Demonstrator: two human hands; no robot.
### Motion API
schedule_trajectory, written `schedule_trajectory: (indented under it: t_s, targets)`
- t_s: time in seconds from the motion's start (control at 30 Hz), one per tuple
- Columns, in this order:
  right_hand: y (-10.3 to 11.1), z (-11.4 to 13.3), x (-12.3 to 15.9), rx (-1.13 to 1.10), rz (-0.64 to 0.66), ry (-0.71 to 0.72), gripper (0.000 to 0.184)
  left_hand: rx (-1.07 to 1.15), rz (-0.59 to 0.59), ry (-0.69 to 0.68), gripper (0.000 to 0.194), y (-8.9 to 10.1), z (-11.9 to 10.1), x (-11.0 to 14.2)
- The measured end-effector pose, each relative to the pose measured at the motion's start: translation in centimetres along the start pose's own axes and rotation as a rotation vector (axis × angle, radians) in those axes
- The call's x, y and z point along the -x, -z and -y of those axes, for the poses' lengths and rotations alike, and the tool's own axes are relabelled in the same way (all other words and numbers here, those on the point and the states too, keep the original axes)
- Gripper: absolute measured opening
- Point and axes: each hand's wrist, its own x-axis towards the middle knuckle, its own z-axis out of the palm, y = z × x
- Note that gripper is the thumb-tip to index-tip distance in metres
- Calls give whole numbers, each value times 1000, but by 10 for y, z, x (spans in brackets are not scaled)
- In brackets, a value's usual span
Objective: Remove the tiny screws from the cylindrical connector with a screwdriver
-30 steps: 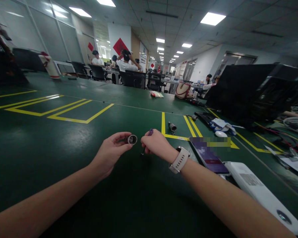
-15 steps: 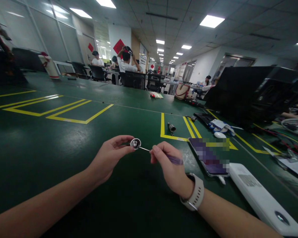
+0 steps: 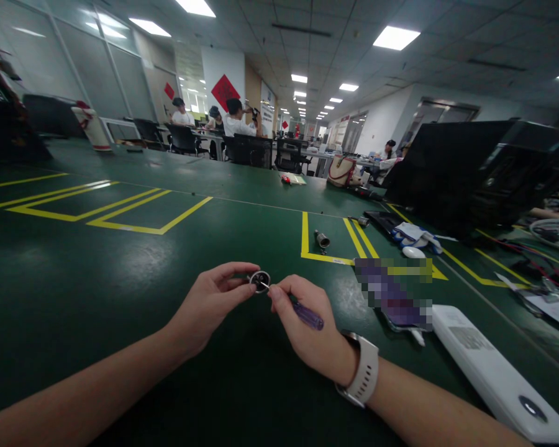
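Above the green table (image 3: 135, 298), my left hand (image 3: 217, 298) pinches a small round metal connector (image 3: 259, 274) between thumb and fingers. The connector's open, ringed end faces me, with dark parts inside it. My right hand (image 3: 307, 316) grips a screwdriver with a see-through purple handle (image 3: 309, 316). Its thin shaft reaches into the connector's ring, and the tip is too small to make out. Beyond my right hand, a metal cylindrical shell (image 3: 322, 239) lies on the table with tiny dark bits beside it.
A phone (image 3: 391, 298) with a white plug and a long white device (image 3: 498, 372) lie to the right. Farther off are a white mouse (image 3: 413, 252), a blue-and-white cloth (image 3: 417, 237), a bag (image 3: 341, 171) and a large black case (image 3: 470, 167). People sit at desks behind.
The screwdriver's shaft has moved deeper into the connector's ring, and my right hand has come closer to my left. Both hands sit slightly lower. A person in the background has lowered their arms.
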Motion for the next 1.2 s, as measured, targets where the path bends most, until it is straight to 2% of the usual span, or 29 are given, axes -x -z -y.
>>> schedule_trajectory:
  t_s: [0.37, 0.87, 1.2]
  targets:
    - [-5, 3, 4, 68, 27, 64, 19, -161, -87, -65, 25, -2, 0, -1]
    - [-5, 5, 10, 113, 60, 179, 15, -173, -47, -125, 22, 0, 0, 2]
    - [-7, 5, 10, 161, 70, 198, 14, -199, -41, -167, 22, 1, 5, -2]
